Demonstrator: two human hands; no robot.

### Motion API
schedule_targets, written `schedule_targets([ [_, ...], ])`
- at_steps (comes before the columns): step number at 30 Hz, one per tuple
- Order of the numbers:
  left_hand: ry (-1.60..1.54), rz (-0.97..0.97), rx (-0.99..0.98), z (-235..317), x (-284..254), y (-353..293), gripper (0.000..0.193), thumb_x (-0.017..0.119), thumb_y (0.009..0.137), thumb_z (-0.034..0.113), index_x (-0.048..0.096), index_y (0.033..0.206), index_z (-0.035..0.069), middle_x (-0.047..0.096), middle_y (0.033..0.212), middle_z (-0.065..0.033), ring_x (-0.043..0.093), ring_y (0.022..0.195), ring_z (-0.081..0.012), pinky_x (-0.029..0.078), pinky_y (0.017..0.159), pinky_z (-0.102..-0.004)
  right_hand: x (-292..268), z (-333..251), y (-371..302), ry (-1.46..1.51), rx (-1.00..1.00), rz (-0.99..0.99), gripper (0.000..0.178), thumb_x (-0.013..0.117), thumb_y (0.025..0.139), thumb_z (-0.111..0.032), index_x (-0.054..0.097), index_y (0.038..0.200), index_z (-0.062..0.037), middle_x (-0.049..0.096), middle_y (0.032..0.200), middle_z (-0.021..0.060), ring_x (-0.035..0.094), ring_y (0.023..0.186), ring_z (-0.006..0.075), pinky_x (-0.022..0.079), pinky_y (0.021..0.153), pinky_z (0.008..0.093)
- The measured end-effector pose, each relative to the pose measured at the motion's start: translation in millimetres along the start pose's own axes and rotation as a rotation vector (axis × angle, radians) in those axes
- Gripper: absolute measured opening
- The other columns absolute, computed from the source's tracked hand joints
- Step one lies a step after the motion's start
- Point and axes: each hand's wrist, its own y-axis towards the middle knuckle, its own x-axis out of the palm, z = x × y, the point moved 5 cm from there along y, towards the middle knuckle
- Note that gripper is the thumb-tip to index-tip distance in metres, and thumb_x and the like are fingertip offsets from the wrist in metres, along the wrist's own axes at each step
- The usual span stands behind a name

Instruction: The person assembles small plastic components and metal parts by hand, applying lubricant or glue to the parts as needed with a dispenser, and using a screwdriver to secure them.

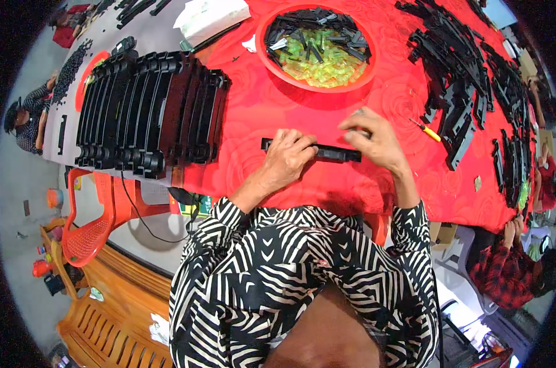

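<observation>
A long, narrow black plastic part [339, 153] lies crosswise on the red tablecloth in front of me. My left hand [288, 154] presses over its left half, fingers bent round it and holding it to the table. Just above its right end, my right hand [374, 140] is raised with curled fingers and the thumb drawn in. Whatever those fingertips may pinch is too small or blurred to make out. Beyond both hands stands a red round basin [321, 89] with yellow-green translucent pieces [327, 64] and small black pieces [284, 27] in it.
Stacked black plastic frames [149, 110] stand at the left. Long black parts [453, 80] lie heaped at the right, near a yellow-handled screwdriver [430, 132]. A white paper pack [212, 21] sits at the back. Red chairs [94, 230] and a wooden bench [115, 306] stand lower left; other people sit at both sides.
</observation>
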Motion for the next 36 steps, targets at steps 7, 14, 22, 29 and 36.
schedule_targets([
  [7,0.01,-0.047,0.145,12.8,-8.0,-5.6,0.017,0.056,0.071,0.012,0.061,0.084,0.003,0.057,0.099,-0.0058,0.05,0.086,-0.0213,0.037,0.078,-0.038,47.0,-10.7,-6.5,-0.406,0.022,-0.449,0.03,0.063,0.071,-0.03,0.063,0.086,-0.0046,0.056,0.079,0.0132,0.057,0.075,0.0324,0.045,0.066,0.0409],
  [14,0.033,-0.128,0.245,22.7,-7.0,-4.6,0.016,0.054,0.072,0.012,0.059,0.084,0.003,0.055,0.104,-0.0072,0.05,0.088,-0.0224,0.037,0.081,-0.0395,56.1,4.0,-17.8,-0.352,0.103,-0.424,0.032,0.062,0.07,-0.034,0.061,0.077,-0.003,0.056,0.077,0.0168,0.058,0.077,0.0347,0.044,0.064,0.0454],
  [22,0.08,0.01,0.287,26.9,-25.3,13.5,0.021,0.056,0.071,0.012,0.059,0.089,0.003,0.055,0.105,-0.0103,0.051,0.096,-0.0249,0.037,0.084,-0.0416,53.8,16.2,-23.1,-0.025,0.154,-0.262,0.028,0.061,0.071,-0.025,0.056,0.071,0.0024,0.051,0.066,0.0153,0.052,0.063,0.0294,0.041,0.059,0.0396],
  [29,-0.301,0.378,-0.574,-7.3,-25.3,1.1,0.033,0.067,0.073,0.01,0.055,0.101,-0.002,0.058,0.1,-0.0177,0.057,0.094,-0.0281,0.044,0.082,-0.0374,62.5,9.7,-17.9,0.149,0.287,0.231,0.025,0.065,0.069,-0.018,0.053,0.064,0.0035,0.048,0.062,0.0133,0.048,0.056,0.0241,0.037,0.053,0.0378],
  [36,-0.777,0.359,-0.972,-25.6,-0.5,5.9,0.024,0.057,0.078,0.005,0.056,0.098,-0.008,0.064,0.08,-0.0165,0.063,0.074,-0.0208,0.049,0.067,-0.0306,94.5,-4.5,-15.3,0.063,0.303,0.424,0.021,0.063,0.071,-0.016,0.054,0.068,0.0026,0.049,0.064,0.0169,0.051,0.061,0.0308,0.039,0.056,0.0416],
])
